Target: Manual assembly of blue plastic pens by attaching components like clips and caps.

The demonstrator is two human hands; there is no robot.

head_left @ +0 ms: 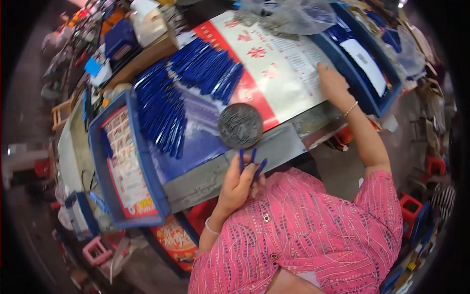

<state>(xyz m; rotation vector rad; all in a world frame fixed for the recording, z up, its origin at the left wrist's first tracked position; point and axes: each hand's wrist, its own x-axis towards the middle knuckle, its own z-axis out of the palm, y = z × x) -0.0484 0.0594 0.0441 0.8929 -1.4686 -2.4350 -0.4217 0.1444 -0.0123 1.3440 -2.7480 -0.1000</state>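
Observation:
My left hand [236, 185] is closed around several slim blue pen barrels [241, 159] that stick up between its fingers, just in front of the table edge. Right above them is a round dish [240, 124] filled with small thin grey pieces, too fine to name. Beyond it, two fanned piles of similar blue barrels lie on the table, a left pile [159, 110] and a far pile [205, 66]. My right hand [334, 87] rests with its fingers out on a large red and white printed sheet [289, 93], beside a blue bin; nothing shows in it.
The blue bin [387, 100] at the right holds dark blue items and a white label. Another blue tray [159, 196], lined with printed paper, stands at the left. Clear plastic bags [308, 17] lie at the far side. A pink stool [97, 251] is on the floor.

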